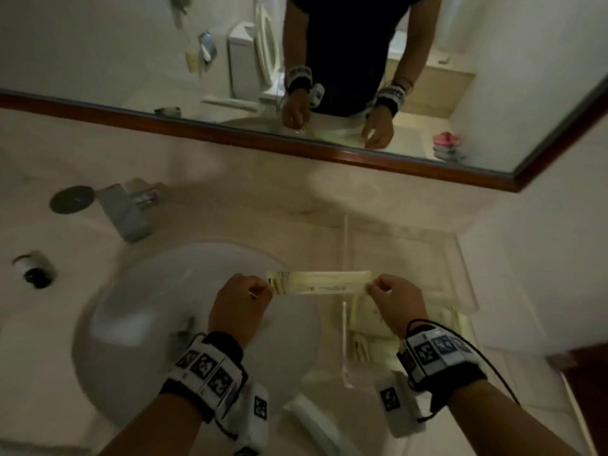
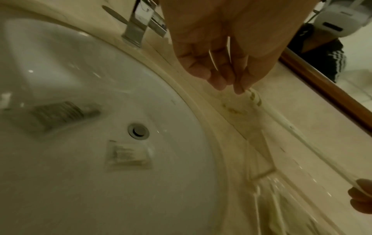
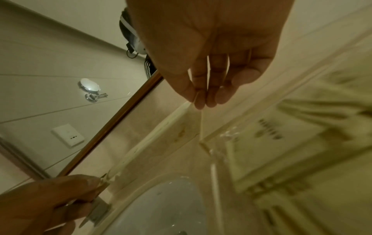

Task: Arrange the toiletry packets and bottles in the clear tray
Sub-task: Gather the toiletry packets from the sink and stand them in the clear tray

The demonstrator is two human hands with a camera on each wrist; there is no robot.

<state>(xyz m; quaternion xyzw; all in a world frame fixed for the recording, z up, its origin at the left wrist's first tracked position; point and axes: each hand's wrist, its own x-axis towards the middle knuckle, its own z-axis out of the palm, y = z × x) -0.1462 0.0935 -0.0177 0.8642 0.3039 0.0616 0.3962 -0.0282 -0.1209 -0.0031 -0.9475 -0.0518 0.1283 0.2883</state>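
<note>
I hold a long, thin, pale packet (image 1: 320, 283) level between both hands, above the gap between the basin and the clear tray (image 1: 460, 274). My left hand (image 1: 265, 287) pinches its left end and my right hand (image 1: 371, 286) pinches its right end. In the left wrist view the packet (image 2: 292, 132) runs from my left hand (image 2: 235, 86) to the right hand's fingertips (image 2: 360, 195). In the right wrist view my right hand (image 3: 201, 101) pinches the packet (image 3: 153, 143) beside the tray corner (image 3: 213, 138). Several pale packets (image 1: 371, 340) lie inside the tray.
A white packet (image 1: 312, 419) lies on the counter near the front edge. A small dark-capped bottle (image 1: 34, 269) lies far left. Two packets (image 2: 128, 155) rest in the sink basin (image 1: 164, 324) by the drain. The faucet (image 1: 126, 209) stands behind it, with the framed mirror (image 1: 296, 149) above.
</note>
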